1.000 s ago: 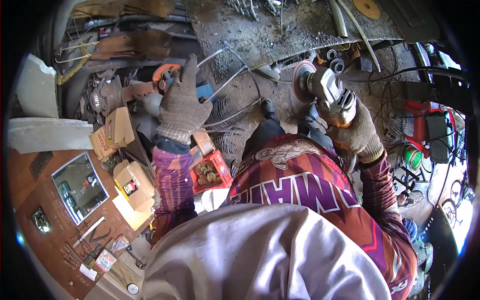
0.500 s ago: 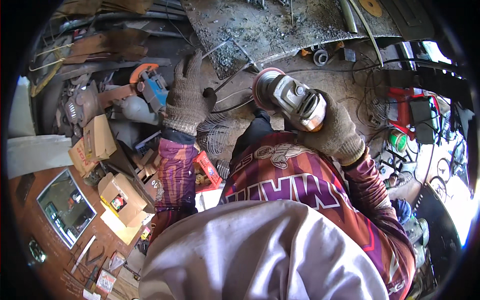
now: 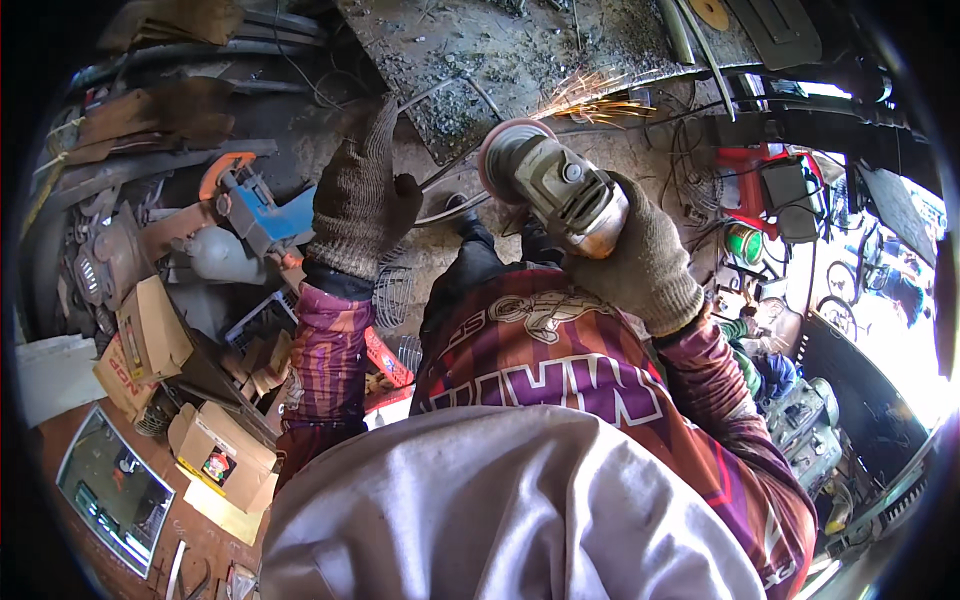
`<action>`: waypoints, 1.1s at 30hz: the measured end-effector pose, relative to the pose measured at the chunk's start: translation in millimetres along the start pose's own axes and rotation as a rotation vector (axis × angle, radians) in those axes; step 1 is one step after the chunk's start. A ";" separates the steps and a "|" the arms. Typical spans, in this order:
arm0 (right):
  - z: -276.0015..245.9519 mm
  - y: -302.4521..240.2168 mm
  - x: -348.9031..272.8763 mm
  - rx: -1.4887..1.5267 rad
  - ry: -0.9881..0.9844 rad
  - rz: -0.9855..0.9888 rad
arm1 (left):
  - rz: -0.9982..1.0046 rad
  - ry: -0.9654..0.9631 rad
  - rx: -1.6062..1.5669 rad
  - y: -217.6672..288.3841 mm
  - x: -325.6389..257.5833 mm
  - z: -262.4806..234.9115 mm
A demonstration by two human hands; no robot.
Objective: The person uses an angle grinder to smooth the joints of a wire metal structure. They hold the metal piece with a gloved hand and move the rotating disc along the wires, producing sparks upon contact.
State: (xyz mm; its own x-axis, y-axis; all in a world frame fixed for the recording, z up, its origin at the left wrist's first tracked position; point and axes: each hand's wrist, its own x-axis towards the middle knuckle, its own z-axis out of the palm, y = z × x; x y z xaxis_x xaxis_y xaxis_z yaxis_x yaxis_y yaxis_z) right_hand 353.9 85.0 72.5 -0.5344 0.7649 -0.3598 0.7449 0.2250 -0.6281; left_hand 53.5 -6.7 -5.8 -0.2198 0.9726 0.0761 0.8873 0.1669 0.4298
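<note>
1. Grinder work, left side first: left hand (image 3: 358, 205) in a knit glove is flat on the bench, fingers spread and pressing down on a thin bent metal rod (image 3: 450, 190). Nothing is clamped in the fist; it is a pin-down, not a grip.
2. The rod runs from under that glove toward the grinder disc, lying on the dirty metal bench top (image 3: 470, 50).
3. Angle grinder (image 3: 555, 185) sits centre frame, just right of the left hand, disc end at the rod.
4. Right hand (image 3: 640, 260), gloved, has its fingers wrapped tight round the grinder body.
5. Sparks (image 3: 600, 100) fly up and right from the disc, so cutting looks under way. I can't tell how deep the cut is; the rod looks unsevered, so most of the cut seems left.
6. Versus half a second ago: no sparks then, and the disc was off the work. Grinder has since come forward and in toward the left hand, which has stayed on the rod.
</note>
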 end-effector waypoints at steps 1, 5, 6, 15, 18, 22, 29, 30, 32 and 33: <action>-3.1 -4.7 1.1 0.000 0.001 0.002 | 0.044 0.052 0.024 -1.4 -0.4 2.5; -5.4 -5.6 0.4 -0.024 0.000 0.009 | -0.004 -0.003 -0.019 -1.1 1.4 3.3; -6.3 -7.0 -0.8 -0.042 -0.009 0.056 | -0.011 -0.026 -0.031 -0.5 3.2 0.9; -12.3 -5.0 6.5 -0.031 -0.017 0.016 | -0.061 -0.081 -0.055 9.0 9.1 -2.8; -12.2 2.0 7.1 -0.008 -0.037 0.074 | -0.050 -0.086 -0.030 15.6 12.7 -6.2; -17.0 -4.4 16.1 0.034 -0.054 0.078 | -0.044 -0.058 -0.027 15.0 10.3 -1.7; -20.2 -7.0 17.1 -0.009 -0.111 0.134 | -0.028 -0.019 0.011 15.7 13.9 -0.5; -19.3 -5.9 17.9 -0.009 -0.111 0.136 | -0.029 0.004 0.044 16.8 13.6 1.3; -18.7 -4.4 18.8 0.009 -0.072 0.067 | -0.030 0.027 0.079 18.2 13.2 0.1; -18.5 -3.9 18.5 0.018 -0.052 0.033 | -0.057 0.001 0.065 17.9 12.7 -0.9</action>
State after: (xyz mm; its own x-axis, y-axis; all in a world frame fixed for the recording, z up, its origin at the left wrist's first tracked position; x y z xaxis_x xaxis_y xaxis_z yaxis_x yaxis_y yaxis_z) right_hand 348.5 109.4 81.1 -0.5302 0.7392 -0.4153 0.7554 0.1894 -0.6273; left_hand 66.2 8.5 3.6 -0.2716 0.9609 0.0543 0.8978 0.2326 0.3739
